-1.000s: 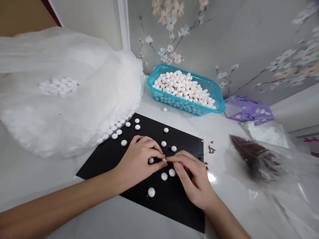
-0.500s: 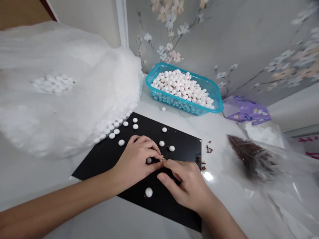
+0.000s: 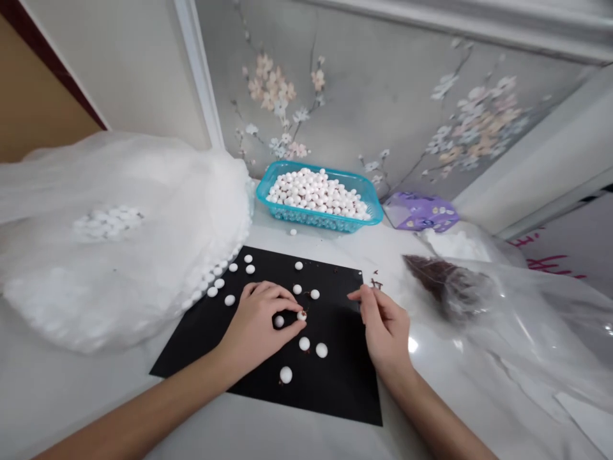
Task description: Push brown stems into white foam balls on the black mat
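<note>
My left hand (image 3: 263,322) rests over a black sheet (image 3: 201,345), its thumb and index finger pinching a small white ball (image 3: 301,315) with a brown bit on its top. Another white ball (image 3: 279,321) lies under the arch of that hand, apart from the pinch. My right hand (image 3: 387,326) is at the sheet's right edge, fingertips drawn together; whatever they may hold is too small to make out. Near them lie small brown bits (image 3: 377,283) on the table. Around both hands, several loose white balls (image 3: 321,350) are scattered, some with brown bits attached.
Behind the sheet stands a blue basket (image 3: 371,214) heaped with white balls. A large translucent bag (image 3: 158,281) of white balls fills the left. To the right are a purple packet (image 3: 421,212) and a clear plastic bag (image 3: 522,306) with brown pieces (image 3: 433,276). A flowered wall stands behind.
My right hand has left the ball at my left fingertips and moved right to the sheet's edge. My left hand still pinches the ball. The camera view has tilted up.
</note>
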Available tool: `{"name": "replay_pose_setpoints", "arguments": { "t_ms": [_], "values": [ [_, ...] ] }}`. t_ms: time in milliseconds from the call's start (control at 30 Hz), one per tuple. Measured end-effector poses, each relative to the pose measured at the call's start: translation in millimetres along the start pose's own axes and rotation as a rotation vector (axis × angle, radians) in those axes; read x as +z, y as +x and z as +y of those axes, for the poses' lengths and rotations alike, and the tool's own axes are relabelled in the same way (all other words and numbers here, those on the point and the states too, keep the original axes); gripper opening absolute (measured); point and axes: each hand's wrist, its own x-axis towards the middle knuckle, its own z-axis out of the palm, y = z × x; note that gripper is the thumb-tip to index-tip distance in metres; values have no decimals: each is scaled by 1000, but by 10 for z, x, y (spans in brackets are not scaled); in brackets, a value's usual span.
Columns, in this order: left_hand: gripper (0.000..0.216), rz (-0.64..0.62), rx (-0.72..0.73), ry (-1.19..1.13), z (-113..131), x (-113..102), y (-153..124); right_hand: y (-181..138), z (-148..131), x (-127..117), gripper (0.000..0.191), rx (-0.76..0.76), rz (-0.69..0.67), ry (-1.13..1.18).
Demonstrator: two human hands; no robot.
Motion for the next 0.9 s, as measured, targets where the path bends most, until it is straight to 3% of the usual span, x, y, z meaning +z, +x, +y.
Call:
{"name": "replay_pose_setpoints", "arguments": {
  "t_ms": [167, 300, 400, 633, 767, 900],
  "values": [
    [11, 6, -14, 19, 52, -43, -19, -44, 62, -177, 23, -211, -52, -464],
    [15, 51, -35, 118, 145, -70, -36, -106, 163, -228, 21, -148, -139, -639],
    [19, 72, -7, 231, 174, -69, -46, -106, 197, -212, 18, -90, -185, -574],
    [20, 32, -4, 318, 58, -121, 31, -22, 212, -217, 14, -35, -124, -303],
    [21, 83, -88, 427, -58, -353, 180, -25, 210, -230, 12, -64, -109, -158],
    [28, -41, -233, 612, -188, -599, 286, -30, 179, -242, 11, -109, -139, -124]
  ]
}}
